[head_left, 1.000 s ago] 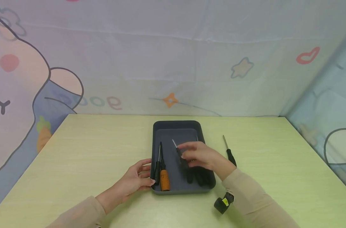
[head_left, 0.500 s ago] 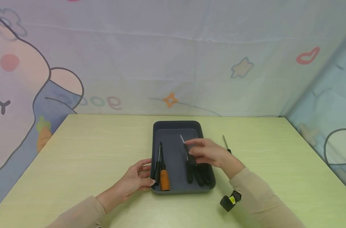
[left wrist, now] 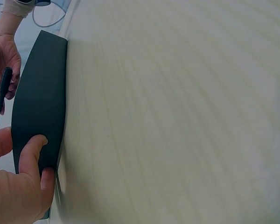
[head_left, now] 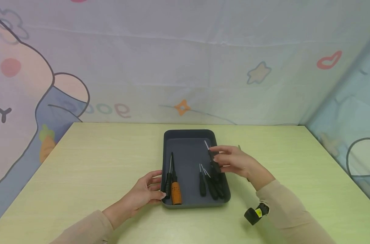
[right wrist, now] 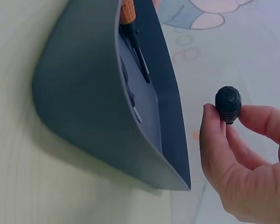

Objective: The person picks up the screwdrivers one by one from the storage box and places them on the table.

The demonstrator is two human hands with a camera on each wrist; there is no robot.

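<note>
A grey rectangular tray (head_left: 188,205) stands on the table. My left hand (head_left: 142,193) holds its left side, fingers bent against the outer wall (left wrist: 39,88) and thumb at the rim. Above the tray's right side, my right hand (head_left: 238,162) pinches a screwdriver (right wrist: 228,105) by its black handle, its shaft pointing away from me. Inside the tray, an orange-handled screwdriver (head_left: 176,194) and a black one (head_left: 168,185) lie along the left wall. Several smaller black-handled screwdrivers (head_left: 202,184) lie at the right; the hand and held screwdriver partly cover some.
To the right of the tray, another screwdriver (head_left: 239,147) lies on the light wooden table (head_left: 111,149), mostly hidden behind my right hand. A black device (head_left: 255,214) is strapped to my right wrist. A printed cloth (head_left: 185,61) hangs behind the table.
My right hand has moved to the right and slightly away from me with the pinched screwdriver, from the tray's middle to its right side. My left hand and the tray stay put.
</note>
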